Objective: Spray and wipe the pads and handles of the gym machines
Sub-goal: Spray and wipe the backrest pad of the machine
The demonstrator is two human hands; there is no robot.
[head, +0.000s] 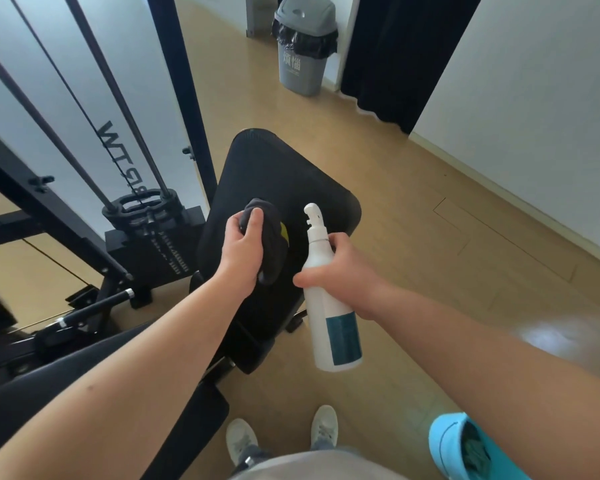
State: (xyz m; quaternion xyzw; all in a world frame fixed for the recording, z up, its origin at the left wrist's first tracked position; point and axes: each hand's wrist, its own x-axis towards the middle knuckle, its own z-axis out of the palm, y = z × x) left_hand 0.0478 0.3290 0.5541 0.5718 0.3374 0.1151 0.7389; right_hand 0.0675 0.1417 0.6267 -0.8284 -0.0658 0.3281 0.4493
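A black padded seat (284, 174) of a gym machine lies in the middle of the view. My left hand (245, 247) grips a bunched dark cloth (274, 237) with a yellow patch and holds it against the pad. My right hand (343, 268) grips a white spray bottle (329, 306) with a teal label just right of the cloth, its nozzle pointing up and away over the pad. A second black pad (94, 386) runs along the lower left, partly hidden by my left forearm.
The machine's weight stack (160, 244), cables and black frame (187, 81) stand to the left. A grey lidded bin (303, 46) stands at the back beside a dark curtain (395, 57). A light blue container (465, 448) sits at lower right. Wooden floor (447, 237) spreads to the right.
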